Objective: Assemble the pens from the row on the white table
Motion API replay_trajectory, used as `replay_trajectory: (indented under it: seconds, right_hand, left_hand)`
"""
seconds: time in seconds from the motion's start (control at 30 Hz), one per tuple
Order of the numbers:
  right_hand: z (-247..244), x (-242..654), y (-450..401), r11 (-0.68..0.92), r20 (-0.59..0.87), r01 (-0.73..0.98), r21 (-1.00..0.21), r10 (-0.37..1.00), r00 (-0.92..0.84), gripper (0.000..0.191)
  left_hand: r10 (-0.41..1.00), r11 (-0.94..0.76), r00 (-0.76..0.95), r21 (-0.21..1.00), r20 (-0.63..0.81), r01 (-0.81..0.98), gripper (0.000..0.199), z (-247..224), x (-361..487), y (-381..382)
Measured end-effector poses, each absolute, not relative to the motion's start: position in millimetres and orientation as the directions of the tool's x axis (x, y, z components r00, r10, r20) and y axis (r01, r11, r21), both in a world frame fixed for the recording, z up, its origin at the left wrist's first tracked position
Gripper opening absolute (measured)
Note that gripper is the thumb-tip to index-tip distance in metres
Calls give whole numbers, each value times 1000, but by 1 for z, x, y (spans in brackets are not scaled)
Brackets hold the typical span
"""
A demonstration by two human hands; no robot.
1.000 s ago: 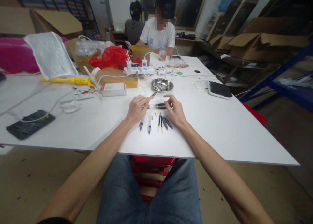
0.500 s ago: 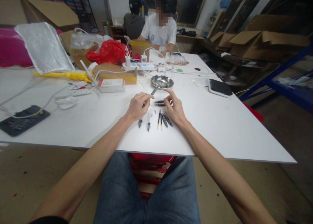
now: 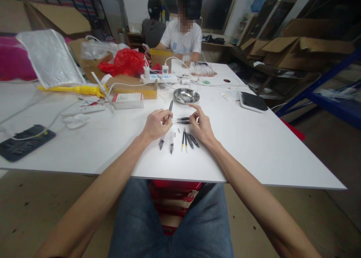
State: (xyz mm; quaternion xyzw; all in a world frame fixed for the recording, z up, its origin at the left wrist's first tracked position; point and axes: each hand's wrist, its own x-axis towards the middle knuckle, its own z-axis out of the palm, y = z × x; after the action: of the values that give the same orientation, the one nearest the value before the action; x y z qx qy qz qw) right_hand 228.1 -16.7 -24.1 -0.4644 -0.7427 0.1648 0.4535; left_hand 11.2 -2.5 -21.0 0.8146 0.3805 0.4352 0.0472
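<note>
My left hand (image 3: pixel 156 124) is closed on a dark pen barrel (image 3: pixel 170 107) that points up and away from me. To its right, my right hand (image 3: pixel 202 125) has thumb and index finger curved toward each other, beside dark pen parts (image 3: pixel 184 120) lying crosswise; whether it grips one of them is hard to see. Nearer me on the white table lie two clear pen tubes with dark tips (image 3: pixel 172 143), two black refills with yellow ends (image 3: pixel 183 138) and two dark grips (image 3: pixel 193 140). Behind the hands stands a steel bowl (image 3: pixel 186 96) with small parts inside.
A small white box (image 3: pixel 128 100) and a power strip (image 3: pixel 160 78) with cables lie beyond my left hand. A dark tray (image 3: pixel 26 142) is at far left, a black-topped device (image 3: pixel 254 101) at right. A person in white (image 3: pixel 183 38) sits across the table.
The pen barrel in my left hand has swung from leaning right toward the bowl to standing more upright. My right hand has barely moved. The view has shifted slightly.
</note>
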Motion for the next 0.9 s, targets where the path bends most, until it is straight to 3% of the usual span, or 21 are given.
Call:
replay_trajectory:
  seconds: [0.3,0.47,0.63,0.9]
  right_hand:
    - [-25,231,-13,474,473,590,-653,864,-171,27]
    - [-24,228,-14,512,453,600,-614,852,-263,25]
    - [-22,226,-17,564,415,619,-546,824,-385,21]
    - [-25,229,-14,523,405,664,-535,848,-341,23]
  left_hand:
    - [720,-673,440,388,536,629,15,-16,-17,-12]
    - [727,-680,548,318,414,661,18,-21,-43,-39]
    - [737,-676,590,330,330,659,19,-24,-53,-51]
    - [738,-674,603,303,303,673,21,-24,-54,-46]
